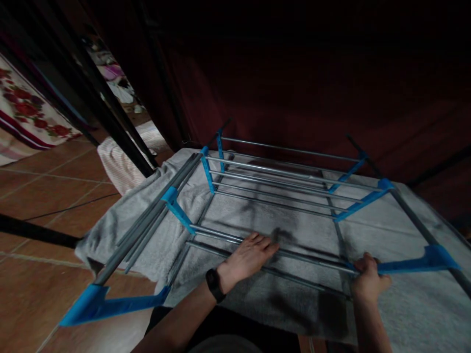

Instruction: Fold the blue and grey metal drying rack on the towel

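Note:
A rack of grey metal tubes (294, 171) joined by blue plastic brackets (178, 212) lies on a grey blanket (294, 225). My left hand (250, 252), with a black watch on the wrist, rests across the near crosswise tube (312, 261), its fingers stretched out flat. At the right end of that tube, my right hand (368, 279) is closed around the inner end of a blue bracket (412, 266). Part of the joint is hidden by the fingers. Several loose-looking tubes (143, 238) run beside the rack's left rail.
Dark red cloth (312, 98) hangs behind the rack. Dark posts (121, 127) stand at the left, over a tiled floor (62, 196). A pale striped cloth (117, 166) hangs beyond the blanket's left edge. Farther left is a floral cloth (29, 108).

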`<control>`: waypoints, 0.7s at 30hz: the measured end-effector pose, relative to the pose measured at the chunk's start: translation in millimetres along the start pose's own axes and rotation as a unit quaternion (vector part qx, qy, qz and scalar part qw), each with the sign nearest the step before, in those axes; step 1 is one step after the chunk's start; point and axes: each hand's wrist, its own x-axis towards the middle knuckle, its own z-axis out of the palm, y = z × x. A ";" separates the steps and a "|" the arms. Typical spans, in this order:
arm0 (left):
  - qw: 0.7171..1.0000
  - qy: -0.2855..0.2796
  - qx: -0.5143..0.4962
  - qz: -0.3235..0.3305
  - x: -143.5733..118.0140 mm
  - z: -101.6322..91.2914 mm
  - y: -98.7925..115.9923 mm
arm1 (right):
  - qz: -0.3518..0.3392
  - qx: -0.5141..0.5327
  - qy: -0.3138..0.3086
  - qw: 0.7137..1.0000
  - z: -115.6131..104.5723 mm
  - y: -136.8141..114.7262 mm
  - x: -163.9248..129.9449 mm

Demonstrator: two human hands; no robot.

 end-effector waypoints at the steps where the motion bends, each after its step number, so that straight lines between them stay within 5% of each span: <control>1: 1.000 0.009 0.001 0.014 5.4 0.4 5.6 | 0.003 0.007 0.001 1.000 0.2 0.1 0.1; 6: 0.995 0.050 -0.006 0.087 32.0 11.2 30.0 | 0.011 0.000 -0.003 1.000 -0.9 1.7 2.0; 15: 0.995 0.038 0.015 0.091 64.7 31.7 49.0 | 0.004 -0.066 0.001 0.998 -4.8 0.9 3.0; 21: 0.983 0.089 0.004 0.162 43.3 27.3 68.3 | 0.016 -0.062 -0.008 0.998 -5.8 -0.2 2.6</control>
